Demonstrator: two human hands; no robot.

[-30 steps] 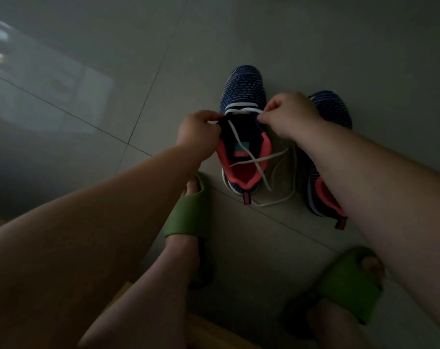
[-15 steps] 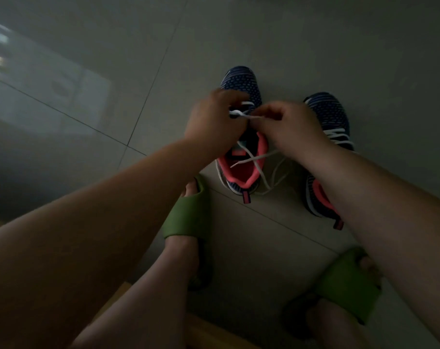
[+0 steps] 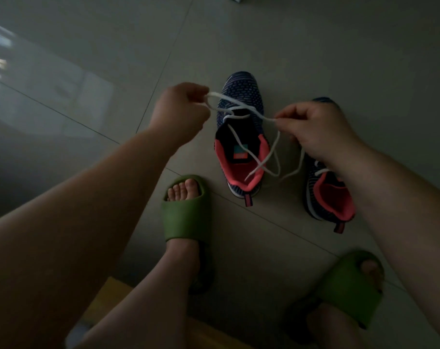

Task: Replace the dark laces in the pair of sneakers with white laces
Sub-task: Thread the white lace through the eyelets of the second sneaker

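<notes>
Here, at frame centre, the white flat shoelace (image 3: 241,103) is pinched taut between left hand (image 3: 181,113) and right hand (image 3: 314,129) above the navy knit sneaker with coral lining (image 3: 240,137). Uneven ends are likely if one side is pulled harder; a slack crossing could loosen.

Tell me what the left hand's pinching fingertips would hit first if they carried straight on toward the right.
Probably the white lace it already pinches, then the toe of the left sneaker. The left hand looks raised above the shoe, so it might pass over; depth is unclear.
</notes>
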